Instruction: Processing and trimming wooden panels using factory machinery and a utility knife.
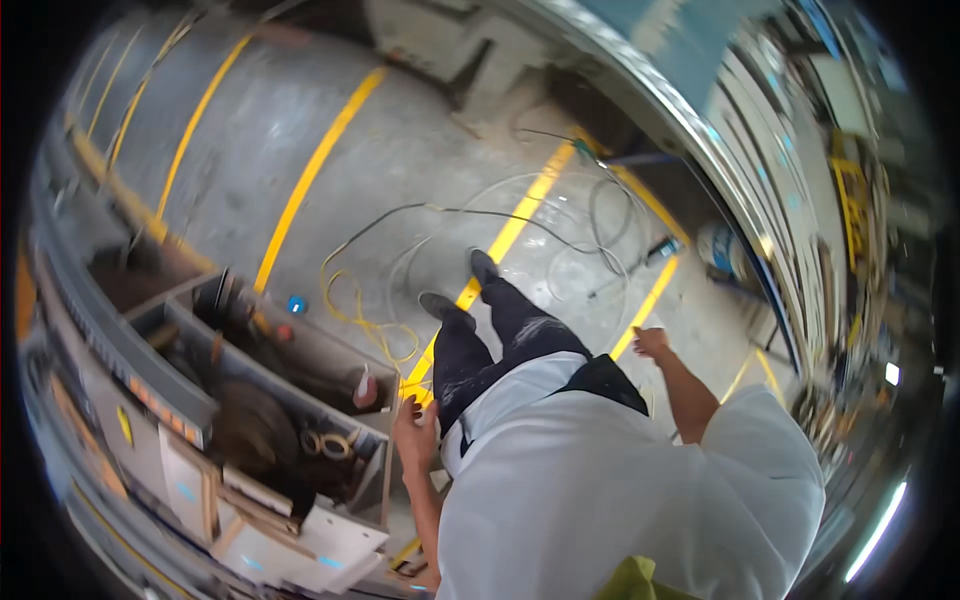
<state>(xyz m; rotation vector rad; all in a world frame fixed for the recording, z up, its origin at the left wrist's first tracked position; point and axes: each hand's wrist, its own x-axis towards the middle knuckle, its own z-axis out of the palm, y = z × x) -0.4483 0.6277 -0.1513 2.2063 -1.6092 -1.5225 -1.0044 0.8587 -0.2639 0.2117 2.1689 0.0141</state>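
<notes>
My left hand (pixel 415 432) hangs beside my thigh, close to the corner of a grey divided bin (pixel 372 478). Its fingers are loosely bent and apart, with nothing seen in them. On the other side, my right hand (pixel 652 343) is held out over the floor, thumb away from the loosely bent fingers, and it too appears to hold nothing. A red and white bottle (pixel 366 388) stands in the bin near my left hand. Further inside lie rolls of tape (pixel 335 445) and several dark items that I cannot make out.
Across the grey floor (pixel 410 120) run painted yellow lines (pixel 325 160). A dark cable (pixel 430 207), a yellow cord (pixel 358 312) and pale hose loops lie around my shoes (pixel 483 265). A bucket (pixel 722 250) and stacked panels (pixel 770 165) stand to the right.
</notes>
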